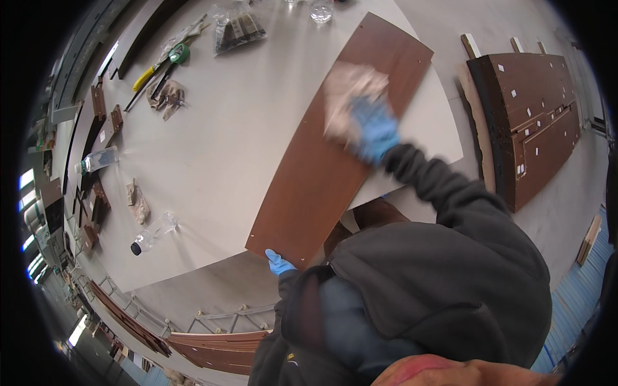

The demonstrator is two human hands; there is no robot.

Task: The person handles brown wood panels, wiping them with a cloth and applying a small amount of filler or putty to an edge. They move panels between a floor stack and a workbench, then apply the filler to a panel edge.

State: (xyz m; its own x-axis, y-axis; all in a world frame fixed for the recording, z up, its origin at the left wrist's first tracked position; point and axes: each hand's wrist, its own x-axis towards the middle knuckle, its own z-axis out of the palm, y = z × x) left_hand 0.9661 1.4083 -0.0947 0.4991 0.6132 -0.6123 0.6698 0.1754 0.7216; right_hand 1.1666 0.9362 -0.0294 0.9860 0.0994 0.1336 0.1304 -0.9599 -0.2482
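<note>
A long reddish-brown wooden panel [310, 168] lies slantwise on the white tabletop [219, 148], with small holes near its corners. My right hand [373, 128], in a blue glove and blurred by motion, presses a crumpled beige cloth [347, 93] onto the panel's far half. At the near end, my left hand [279, 262], also in a blue glove, grips the panel's edge by the corner. Part of the left hand's fingers is hidden beneath the panel.
Clear bottles [154, 233] and crumpled cloths [137, 202] lie on the left side. Beyond are a yellow-handled tool [143, 78], a green tape roll [179, 54] and a plastic bag of dark parts [239, 32]. Stacked brown panels [537, 119] stand at the right; a metal rack [225, 318] is at lower left.
</note>
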